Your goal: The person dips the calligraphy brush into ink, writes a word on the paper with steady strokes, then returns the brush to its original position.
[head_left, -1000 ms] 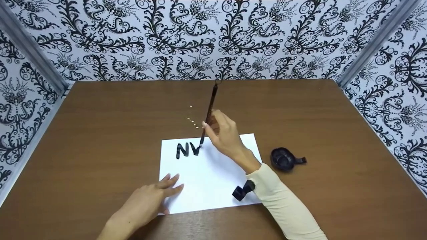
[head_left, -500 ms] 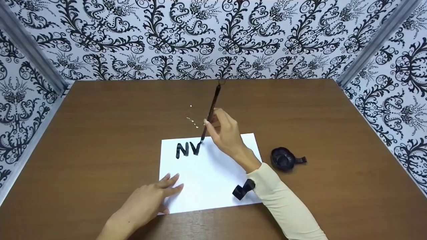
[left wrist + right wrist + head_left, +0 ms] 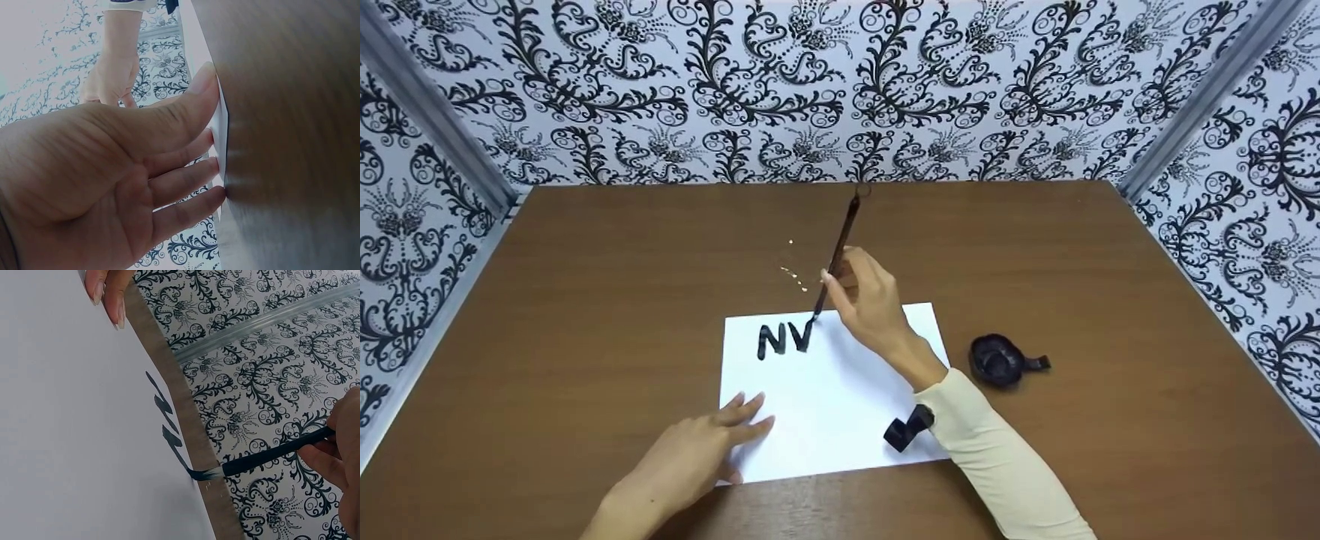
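Right hand (image 3: 875, 309) pinches brush (image 3: 844, 231), tip touching paper (image 3: 840, 409) where black strokes (image 3: 802, 345) end; left hand (image 3: 686, 454), fingers apart, rests at near-left corner; insufficient pressure there could let paper slip, distorting strokes.

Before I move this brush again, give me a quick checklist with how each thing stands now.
1. Right hand grips the brush: ok.
2. Brush tip touches the paper: ok.
3. Left hand touches the paper's near-left part: ok.
4. Sleeve clear of the black letters: ok.
5. Letters dry: cannot tell.
6. Enough ink in the dark dish: cannot tell.
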Motion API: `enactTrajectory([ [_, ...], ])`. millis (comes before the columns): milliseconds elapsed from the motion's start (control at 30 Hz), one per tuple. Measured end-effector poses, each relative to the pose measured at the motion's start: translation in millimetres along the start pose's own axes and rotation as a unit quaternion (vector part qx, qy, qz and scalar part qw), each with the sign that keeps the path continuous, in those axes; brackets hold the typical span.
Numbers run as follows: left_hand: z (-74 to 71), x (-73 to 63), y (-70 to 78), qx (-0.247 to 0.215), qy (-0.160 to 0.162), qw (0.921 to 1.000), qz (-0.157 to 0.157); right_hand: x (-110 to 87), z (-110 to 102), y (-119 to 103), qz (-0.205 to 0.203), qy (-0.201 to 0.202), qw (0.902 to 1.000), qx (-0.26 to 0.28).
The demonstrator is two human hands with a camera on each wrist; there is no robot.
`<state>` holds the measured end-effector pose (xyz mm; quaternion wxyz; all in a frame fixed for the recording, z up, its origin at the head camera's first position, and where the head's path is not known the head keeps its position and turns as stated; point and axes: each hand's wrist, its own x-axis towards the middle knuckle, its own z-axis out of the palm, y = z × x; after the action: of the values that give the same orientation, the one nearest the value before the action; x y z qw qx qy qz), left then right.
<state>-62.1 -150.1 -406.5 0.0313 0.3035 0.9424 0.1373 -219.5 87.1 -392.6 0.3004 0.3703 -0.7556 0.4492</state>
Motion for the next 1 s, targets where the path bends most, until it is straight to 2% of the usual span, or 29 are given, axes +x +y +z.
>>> enactTrajectory([
  [367, 0.4, -1.7, -0.8, -0.004, 0.017, 0.9998, 0.009, 8.2, -15.5, -4.2, 0.005, 0.063, 0.9979, 0.013],
  [633, 0.8, -0.7, 0.2, 0.0, 0.005, 1.0, 0.006, -4.3, -22.7, 0.3, 0.015, 0.058, 0.998, 0.017],
  [800, 0.4, -1.4, 0.3, 0.005, 0.007, 1.0, 0.005, -4.7, -19.5, 1.4, 0.03, 0.061, 0.9975, 0.017],
  [1000, 0.1, -1.4, 0.1, 0.002, 0.005, 1.0, 0.006, -5.4, -15.6, 2.9, 0.028, 0.064, 0.9974, 0.017],
])
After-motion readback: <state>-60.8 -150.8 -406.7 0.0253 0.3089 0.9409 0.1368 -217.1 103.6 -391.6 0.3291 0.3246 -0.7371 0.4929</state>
